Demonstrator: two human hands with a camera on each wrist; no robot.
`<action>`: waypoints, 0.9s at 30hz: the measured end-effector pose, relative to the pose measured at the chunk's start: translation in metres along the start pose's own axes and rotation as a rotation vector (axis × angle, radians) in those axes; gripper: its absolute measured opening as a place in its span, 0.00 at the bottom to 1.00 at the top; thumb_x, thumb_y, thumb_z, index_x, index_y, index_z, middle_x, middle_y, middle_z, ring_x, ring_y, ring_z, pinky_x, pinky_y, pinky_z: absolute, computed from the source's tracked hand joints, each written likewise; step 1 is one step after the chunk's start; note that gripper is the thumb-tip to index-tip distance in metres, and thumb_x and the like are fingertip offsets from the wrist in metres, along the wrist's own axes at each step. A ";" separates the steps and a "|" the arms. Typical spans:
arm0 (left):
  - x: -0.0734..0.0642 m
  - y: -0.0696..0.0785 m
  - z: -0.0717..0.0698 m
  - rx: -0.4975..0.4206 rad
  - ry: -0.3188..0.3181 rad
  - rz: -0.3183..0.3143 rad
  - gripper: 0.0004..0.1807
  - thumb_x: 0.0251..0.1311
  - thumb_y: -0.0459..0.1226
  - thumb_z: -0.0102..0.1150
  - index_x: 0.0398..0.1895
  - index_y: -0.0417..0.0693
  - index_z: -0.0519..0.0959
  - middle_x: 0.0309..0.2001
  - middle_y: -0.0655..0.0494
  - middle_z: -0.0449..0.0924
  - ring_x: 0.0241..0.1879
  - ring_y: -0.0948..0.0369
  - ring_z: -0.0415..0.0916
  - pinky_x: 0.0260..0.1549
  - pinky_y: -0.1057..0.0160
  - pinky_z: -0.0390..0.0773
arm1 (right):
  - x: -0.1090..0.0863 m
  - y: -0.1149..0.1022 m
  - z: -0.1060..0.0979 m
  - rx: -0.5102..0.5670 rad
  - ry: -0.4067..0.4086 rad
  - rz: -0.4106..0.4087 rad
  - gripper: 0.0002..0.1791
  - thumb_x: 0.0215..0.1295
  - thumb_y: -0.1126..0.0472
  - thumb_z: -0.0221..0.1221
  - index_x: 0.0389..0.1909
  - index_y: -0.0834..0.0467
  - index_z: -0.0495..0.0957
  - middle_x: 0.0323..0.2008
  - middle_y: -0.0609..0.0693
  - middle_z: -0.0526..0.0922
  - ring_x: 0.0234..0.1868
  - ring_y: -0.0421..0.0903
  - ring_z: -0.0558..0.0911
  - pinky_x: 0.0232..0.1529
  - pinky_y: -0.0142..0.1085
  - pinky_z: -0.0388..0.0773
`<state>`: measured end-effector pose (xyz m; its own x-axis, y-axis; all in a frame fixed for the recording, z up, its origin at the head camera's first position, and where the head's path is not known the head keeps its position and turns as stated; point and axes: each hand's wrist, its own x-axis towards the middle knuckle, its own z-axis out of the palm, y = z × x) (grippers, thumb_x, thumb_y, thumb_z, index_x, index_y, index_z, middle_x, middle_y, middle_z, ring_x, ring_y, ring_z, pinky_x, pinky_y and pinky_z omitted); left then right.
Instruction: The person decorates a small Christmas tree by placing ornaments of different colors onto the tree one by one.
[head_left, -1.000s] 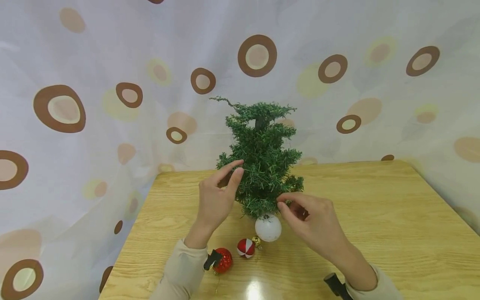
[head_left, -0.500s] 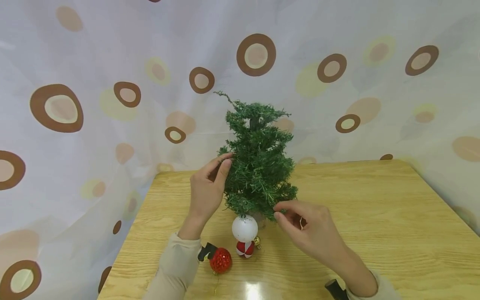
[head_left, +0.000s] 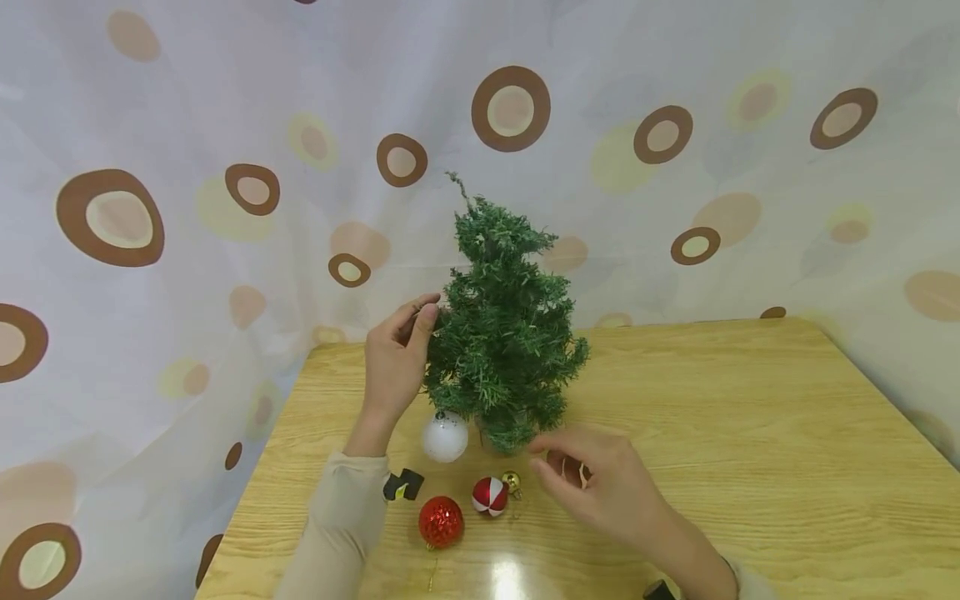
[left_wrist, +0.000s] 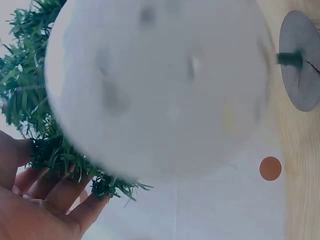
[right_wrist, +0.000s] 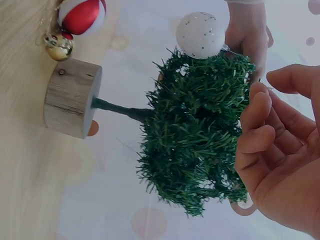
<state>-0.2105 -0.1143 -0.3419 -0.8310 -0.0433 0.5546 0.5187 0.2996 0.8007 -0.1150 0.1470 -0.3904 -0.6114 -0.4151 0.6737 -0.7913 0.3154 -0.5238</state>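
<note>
A small artificial Christmas tree (head_left: 510, 333) stands on the table, its round wooden base (right_wrist: 72, 97) plain in the right wrist view. On its lower left side hangs a white speckled bauble (head_left: 446, 437), which fills much of the left wrist view. My left hand (head_left: 395, 354) is at the tree's left side, thumb and fingers gripping a green branch (left_wrist: 65, 155). My right hand (head_left: 600, 483) is by the low front branches, fingers loosely bent, a gap between thumb and index fingertip, with nothing seen between them.
In front of the tree lie a red glitter bauble (head_left: 441, 522), a red-and-white bauble (head_left: 490, 497) and a small gold bauble (head_left: 512, 482). The wooden table (head_left: 712, 400) meets a white curtain (head_left: 600, 67) with brown and yellow rings behind it.
The tree has turned, carrying the white bauble from front right to front left. My left hand has shifted left and back with it; my right hand has come left and nearer the table's front.
</note>
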 end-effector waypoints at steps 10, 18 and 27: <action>0.008 -0.009 -0.006 0.013 -0.004 -0.020 0.17 0.81 0.40 0.53 0.63 0.45 0.84 0.10 0.62 0.57 0.08 0.68 0.48 0.12 0.68 0.55 | -0.010 0.012 0.020 -0.053 -0.165 0.105 0.09 0.63 0.68 0.69 0.42 0.54 0.90 0.30 0.40 0.86 0.24 0.24 0.71 0.24 0.22 0.73; 0.006 -0.009 -0.006 -0.014 -0.008 -0.054 0.17 0.81 0.41 0.53 0.63 0.45 0.84 0.19 0.54 0.75 0.09 0.68 0.49 0.13 0.68 0.58 | -0.013 0.027 0.032 -0.127 -0.332 0.199 0.13 0.66 0.65 0.68 0.50 0.59 0.88 0.40 0.49 0.89 0.23 0.24 0.67 0.23 0.24 0.69; 0.002 -0.011 -0.007 -0.030 0.000 -0.056 0.17 0.81 0.43 0.53 0.62 0.47 0.85 0.26 0.43 0.78 0.09 0.67 0.48 0.13 0.68 0.57 | -0.016 0.053 0.046 -0.147 -0.441 0.272 0.29 0.65 0.70 0.62 0.66 0.46 0.83 0.54 0.59 0.87 0.18 0.28 0.59 0.19 0.27 0.61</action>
<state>-0.2169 -0.1243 -0.3478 -0.8587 -0.0595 0.5090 0.4774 0.2683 0.8367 -0.1468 0.1311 -0.4533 -0.7590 -0.6113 0.2243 -0.6167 0.5643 -0.5489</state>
